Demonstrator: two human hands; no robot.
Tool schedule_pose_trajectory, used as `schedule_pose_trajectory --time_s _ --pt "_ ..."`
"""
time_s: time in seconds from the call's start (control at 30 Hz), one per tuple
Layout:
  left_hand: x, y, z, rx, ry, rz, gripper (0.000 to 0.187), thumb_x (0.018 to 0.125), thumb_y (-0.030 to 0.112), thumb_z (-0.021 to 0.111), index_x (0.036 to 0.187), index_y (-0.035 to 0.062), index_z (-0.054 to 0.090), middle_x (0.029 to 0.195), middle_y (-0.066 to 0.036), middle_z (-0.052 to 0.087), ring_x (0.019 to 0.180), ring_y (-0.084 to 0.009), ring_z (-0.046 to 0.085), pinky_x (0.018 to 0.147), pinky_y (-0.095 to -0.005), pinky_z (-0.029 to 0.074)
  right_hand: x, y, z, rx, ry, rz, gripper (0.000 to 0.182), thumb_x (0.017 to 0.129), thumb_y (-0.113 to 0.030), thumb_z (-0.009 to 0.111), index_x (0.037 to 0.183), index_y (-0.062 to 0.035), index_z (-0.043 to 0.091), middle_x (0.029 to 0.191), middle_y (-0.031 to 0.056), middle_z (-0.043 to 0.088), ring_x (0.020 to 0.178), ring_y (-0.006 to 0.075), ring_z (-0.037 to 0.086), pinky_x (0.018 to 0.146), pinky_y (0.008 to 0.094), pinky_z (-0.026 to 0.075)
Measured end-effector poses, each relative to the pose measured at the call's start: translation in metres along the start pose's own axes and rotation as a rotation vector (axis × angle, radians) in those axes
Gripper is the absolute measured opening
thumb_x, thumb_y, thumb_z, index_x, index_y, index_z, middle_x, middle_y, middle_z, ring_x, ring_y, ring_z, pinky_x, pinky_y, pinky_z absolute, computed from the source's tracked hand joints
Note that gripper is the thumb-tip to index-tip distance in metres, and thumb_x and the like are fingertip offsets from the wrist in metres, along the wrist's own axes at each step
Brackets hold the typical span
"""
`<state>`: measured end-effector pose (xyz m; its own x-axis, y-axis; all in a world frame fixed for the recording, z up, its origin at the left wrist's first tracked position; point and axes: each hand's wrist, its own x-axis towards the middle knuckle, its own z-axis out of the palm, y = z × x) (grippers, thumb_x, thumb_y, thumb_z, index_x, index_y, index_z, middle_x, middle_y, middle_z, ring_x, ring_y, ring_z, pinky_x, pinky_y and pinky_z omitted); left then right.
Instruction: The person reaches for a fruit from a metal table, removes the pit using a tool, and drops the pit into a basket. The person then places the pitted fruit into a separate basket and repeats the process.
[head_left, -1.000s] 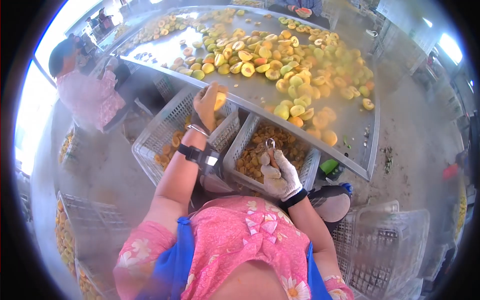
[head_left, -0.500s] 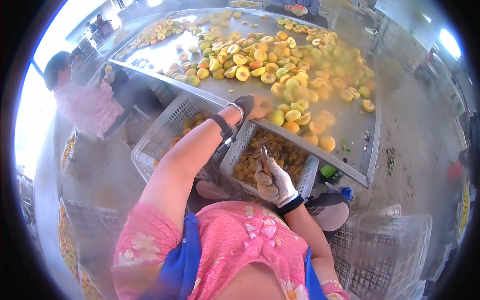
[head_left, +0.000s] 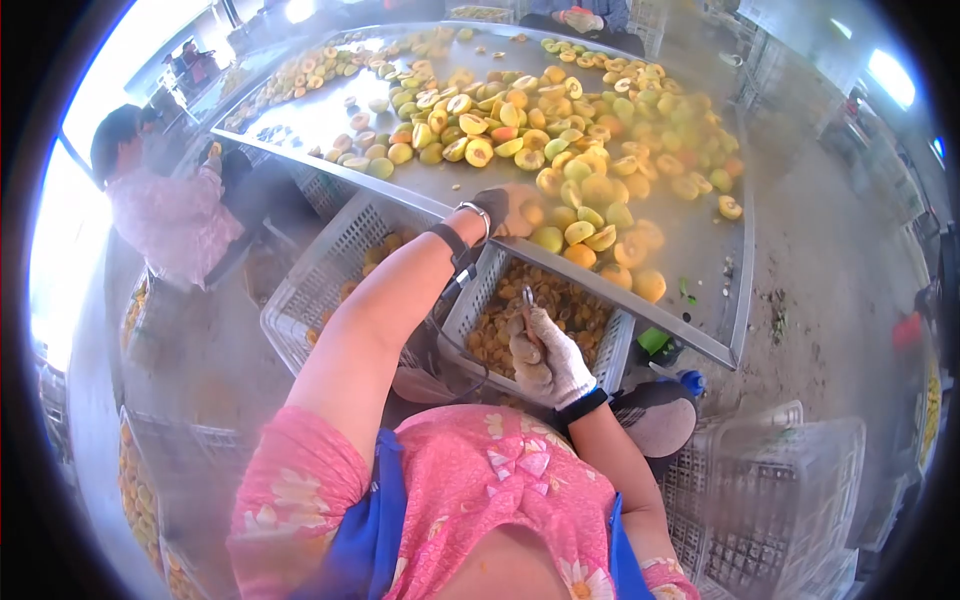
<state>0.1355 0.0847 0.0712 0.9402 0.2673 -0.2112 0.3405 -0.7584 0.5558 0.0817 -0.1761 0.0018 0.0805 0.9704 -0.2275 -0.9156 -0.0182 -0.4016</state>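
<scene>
My left hand (head_left: 514, 210) reaches over the metal table's near edge, its fingers blurred but closed around a yellow-orange fruit (head_left: 533, 215) beside the heap. Many halved and whole fruits (head_left: 515, 115), yellow, green and orange, lie on the metal table (head_left: 420, 182). Lower down, my right hand (head_left: 545, 358), in a pale knitted glove, grips a small tool (head_left: 530, 305) with a metal tip pointing up and away; its exact shape is hard to make out. Beneath that hand is a light plastic crate (head_left: 618, 350) with brown-orange pieces (head_left: 490, 325) in it.
Another crate (head_left: 290, 290) with fruit stands left of the near one. A person in a pink top (head_left: 170, 215) sits at the left; another person's hands (head_left: 580, 18) show at the far edge. Stacked crates (head_left: 780, 500) stand lower right, near a green object (head_left: 653, 341).
The table and heap appear slightly further left as the view shifts. A fruit now shows at my left hand's fingertips. My right hand keeps hold of the tool, almost unmoved.
</scene>
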Motion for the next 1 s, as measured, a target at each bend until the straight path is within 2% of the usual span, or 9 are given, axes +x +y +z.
schedule_pose_trajectory --time_s 0.13,0.3,0.43,0.5,0.67,0.73,0.83,0.93,1.0 --pt "-0.01 -0.023 0.011 -0.524 0.261 0.1 0.05 0.081 0.023 0.071 0.125 0.0046 0.058 0.1 -0.009 0.068 0.082 -0.0186 0.07 0.066 -0.0304 0.056 -0.01 -0.007 0.016 -0.042 0.157 -0.035 0.039 0.101 -0.051 0.05 0.103 -0.0138 0.059 0.062 -0.0036 0.044 0.036 0.0089 0.033 0.032 0.0229 0.025" --pt "-0.058 -0.024 0.031 -1.591 0.11 0.451 0.047 0.093 0.005 0.045 0.14 0.0022 0.043 0.128 -0.018 0.059 0.115 -0.0275 0.063 0.097 -0.0398 0.055 -0.006 -0.012 0.036 -0.45 0.36 -0.186 0.033 0.101 -0.049 0.052 0.104 -0.0164 0.06 0.065 -0.0019 0.05 0.036 0.0097 0.036 0.033 0.0232 0.028" --pt "-0.102 -0.011 0.048 -2.032 0.006 0.543 0.043 0.097 0.007 0.044 0.139 -0.0027 0.044 0.134 -0.02 0.057 0.121 -0.0323 0.059 0.103 -0.0449 0.052 0.002 -0.014 0.047 -0.657 0.404 -0.28 0.027 0.101 -0.039 0.055 0.106 -0.0129 0.058 0.067 -0.0015 0.055 0.046 0.0078 0.047 0.04 0.0235 0.034" --pt "-0.113 -0.008 0.056 -1.352 0.332 0.514 0.04 0.099 0.006 0.043 0.138 -0.0024 0.046 0.132 -0.02 0.058 0.122 -0.0314 0.059 0.102 -0.0444 0.052 0.009 -0.012 0.046 -0.794 0.413 -0.364 0.026 0.102 -0.038 0.055 0.107 -0.0126 0.058 0.069 -0.0018 0.056 0.051 0.0067 0.049 0.044 0.0225 0.036" --pt "-0.13 -0.01 0.075 -0.717 0.52 0.489 0.034 0.102 0.005 0.041 0.134 -0.0014 0.049 0.125 -0.019 0.061 0.115 -0.0267 0.062 0.095 -0.0379 0.054 0.023 -0.01 0.038 -1.331 0.503 -0.574 0.033 0.101 -0.036 0.054 0.11 -0.0039 0.058 0.075 0.0071 0.06 0.065 0.0181 0.056 0.062 0.0336 0.047" --pt "-0.128 -0.014 0.084 -0.626 0.572 0.514 0.033 0.102 0.009 0.041 0.132 -0.0021 0.051 0.123 -0.018 0.062 0.109 -0.0246 0.063 0.091 -0.0346 0.054 0.02 -0.01 0.045 -1.28 0.506 -0.534 0.035 0.101 -0.035 0.055 0.11 -0.002 0.058 0.076 0.0093 0.06 0.068 0.0211 0.058 0.065 0.0362 0.048" --pt "-0.122 -0.013 0.09 -0.991 0.508 0.499 0.038 0.102 0.021 0.044 0.131 -0.0029 0.052 0.119 -0.018 0.063 0.103 -0.024 0.064 0.085 -0.0345 0.054 0.019 -0.007 0.048 -1.216 0.506 -0.491 0.035 0.101 -0.035 0.055 0.109 -0.0011 0.058 0.076 0.0099 0.06 0.068 0.0218 0.057 0.066 0.037 0.048" --pt "-0.126 -0.003 0.092 -1.193 0.476 0.477 0.045 0.1 0.03 0.046 0.13 -0.0029 0.054 0.113 -0.016 0.064 0.097 -0.0244 0.064 0.082 -0.0361 0.053 0.015 -0.002 0.057 -1.089 0.486 -0.437 0.03 0.103 -0.032 0.053 0.115 -0.0059 0.059 0.073 0.001 0.054 0.062 0.0108 0.05 0.057 0.028 0.042" --pt "-0.129 0.006 0.093 -1.627 0.348 0.379 0.047 0.099 0.033 0.047 0.128 -0.0024 0.055 0.109 -0.016 0.064 0.094 -0.0248 0.064 0.082 -0.0375 0.053 0.016 0.002 0.06 -1.04 0.475 -0.422 0.028 0.104 -0.031 0.052 0.118 -0.0078 0.059 0.073 -0.003 0.052 0.06 0.0053 0.048 0.053 0.0235 0.04"
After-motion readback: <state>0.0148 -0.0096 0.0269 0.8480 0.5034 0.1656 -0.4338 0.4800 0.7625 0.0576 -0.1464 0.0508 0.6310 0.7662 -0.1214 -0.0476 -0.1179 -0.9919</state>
